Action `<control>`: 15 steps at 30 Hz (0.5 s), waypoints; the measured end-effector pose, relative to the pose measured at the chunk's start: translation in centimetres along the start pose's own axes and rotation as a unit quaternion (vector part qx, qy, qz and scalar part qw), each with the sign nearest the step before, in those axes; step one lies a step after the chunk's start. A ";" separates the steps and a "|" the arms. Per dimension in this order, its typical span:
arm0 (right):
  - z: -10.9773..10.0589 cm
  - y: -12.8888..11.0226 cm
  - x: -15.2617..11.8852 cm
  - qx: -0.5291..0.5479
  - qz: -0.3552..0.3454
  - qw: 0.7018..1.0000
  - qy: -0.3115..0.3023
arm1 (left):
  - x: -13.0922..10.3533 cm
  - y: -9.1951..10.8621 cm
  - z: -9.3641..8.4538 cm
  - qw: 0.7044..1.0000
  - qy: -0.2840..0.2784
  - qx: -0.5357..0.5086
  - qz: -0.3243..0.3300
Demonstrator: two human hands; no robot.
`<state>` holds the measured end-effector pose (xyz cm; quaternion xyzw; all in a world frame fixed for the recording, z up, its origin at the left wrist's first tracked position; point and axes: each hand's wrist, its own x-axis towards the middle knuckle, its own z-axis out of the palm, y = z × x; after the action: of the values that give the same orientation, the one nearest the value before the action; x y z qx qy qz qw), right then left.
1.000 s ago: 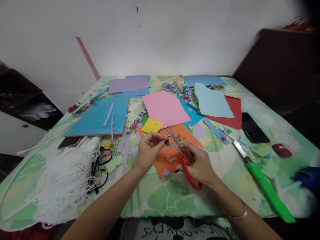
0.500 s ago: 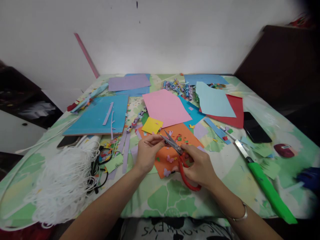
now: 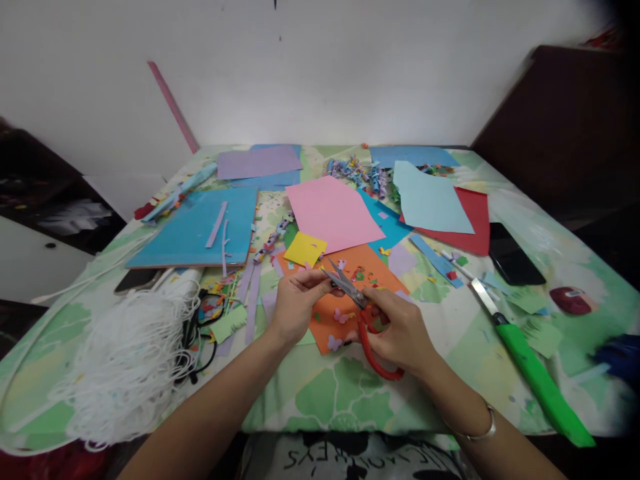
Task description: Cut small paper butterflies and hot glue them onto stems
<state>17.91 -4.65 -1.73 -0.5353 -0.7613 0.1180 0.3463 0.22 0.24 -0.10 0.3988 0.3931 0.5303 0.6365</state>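
My right hand (image 3: 404, 330) is wrapped round the red handles of a pair of scissors (image 3: 371, 353), whose blades are parted and point up and to the left. Thumb and fingers of my left hand (image 3: 294, 307) are pinched together right beside the blades. What they hold, if anything, is too small to make out. Under both hands lies a sheet of orange paper (image 3: 380, 270), strewn with tiny cut bits and a few lilac butterfly shapes (image 3: 340, 315). A yellow paper square (image 3: 305, 249) rests just beyond my left fingers.
Pink paper (image 3: 333, 217) lies farther back, with curled paper strips (image 3: 355, 175) behind it. White string (image 3: 127, 363) is heaped at the left, near a blue board (image 3: 200, 223). On the right are a black phone (image 3: 515, 255) and a green-handled cutter (image 3: 535, 373).
The view has shifted very slightly. Both hands and the scissors keep nearly the same place, with the blades still parted beside my left fingertips.
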 end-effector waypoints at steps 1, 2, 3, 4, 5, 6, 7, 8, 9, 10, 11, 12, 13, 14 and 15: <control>0.0 0.0 0.0 0.001 0.000 1.000 -0.002 | 0.0 0.0 0.0 1.000 -0.001 0.000 -0.001; 0.0 0.0 0.0 0.000 0.001 1.000 -0.003 | 0.0 0.0 0.0 1.000 -0.002 0.000 -0.001; 0.0 0.0 0.0 0.000 0.001 1.000 -0.004 | 0.0 0.0 -0.1 1.000 -0.002 0.000 -0.002; 0.0 -0.1 0.1 -0.001 0.000 1.000 -0.003 | 0.0 0.0 -0.1 1.000 -0.002 0.001 -0.003; 0.0 -0.1 0.1 0.000 -0.003 1.000 0.001 | 0.0 0.0 -0.1 1.000 -0.002 0.002 -0.004; 0.0 -0.2 0.1 0.001 -0.006 1.000 0.006 | 0.1 0.0 -0.1 1.000 -0.001 0.002 -0.004; 0.0 -0.2 0.2 0.005 -0.009 1.000 0.011 | 0.1 0.0 -0.1 1.000 -0.001 0.002 -0.005; 0.0 -0.2 0.2 0.009 -0.012 1.000 0.015 | 0.1 0.0 -0.1 1.000 -0.001 0.001 -0.005; 0.0 -0.2 0.2 0.012 -0.014 1.000 0.018 | 0.1 0.0 -0.1 1.000 -0.001 -0.001 -0.005; 0.0 -0.2 0.2 0.012 -0.015 1.000 0.020 | 0.1 -0.1 -0.1 1.000 0.000 -0.005 -0.005; 0.0 -0.2 0.1 0.011 -0.015 1.000 0.019 | 0.1 -0.1 -0.1 1.000 0.000 -0.007 -0.004; 0.0 -0.1 0.1 0.008 -0.016 1.000 0.016 | 0.1 -0.1 -0.1 1.000 0.000 -0.009 -0.004; 0.0 0.0 0.1 0.005 -0.017 1.000 0.014 | 0.1 -0.1 -0.1 1.000 0.001 -0.009 -0.004; 0.0 0.0 0.0 0.002 -0.018 1.000 0.012 | 0.1 0.0 -0.2 1.000 0.001 -0.008 -0.004; 0.0 0.1 0.0 0.000 -0.020 1.000 0.011 | 0.1 0.0 -0.2 1.000 0.000 -0.007 -0.003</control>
<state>17.99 -4.60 -1.84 -0.5209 -0.7683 0.1051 0.3568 0.06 0.39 -0.17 0.3928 0.3906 0.5314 0.6409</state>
